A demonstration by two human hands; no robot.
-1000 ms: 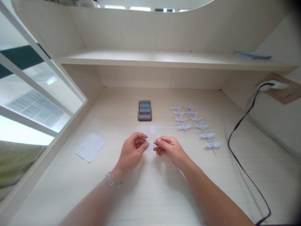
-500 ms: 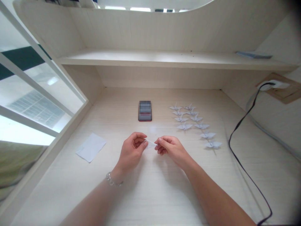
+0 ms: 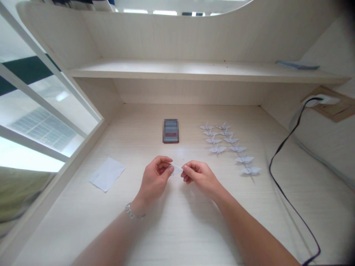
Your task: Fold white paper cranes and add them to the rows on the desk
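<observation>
Between my two hands is a small piece of folded white paper (image 3: 176,170), low over the desk. My left hand (image 3: 156,173) pinches its left end between thumb and fingers. At the right end, my right hand (image 3: 197,173) grips a narrow tip of it with thumb and forefinger. Its exact folds are partly hidden by my fingers. Several white paper cranes (image 3: 217,149) stand in two slanting rows to the right of my hands. A flat white sheet of paper (image 3: 107,174) lies on the desk to the left.
A phone-like dark object (image 3: 171,131), its face blurred, lies beyond my hands. On the right a black cable (image 3: 280,147) runs from a wall socket (image 3: 330,101) down across the desk. A shelf (image 3: 177,70) spans the back, with a thin flat item (image 3: 298,65) on it.
My right hand has shifted slightly left, closer to my left hand. The folded paper has tilted and shows more of its face. My left hand stays almost in place.
</observation>
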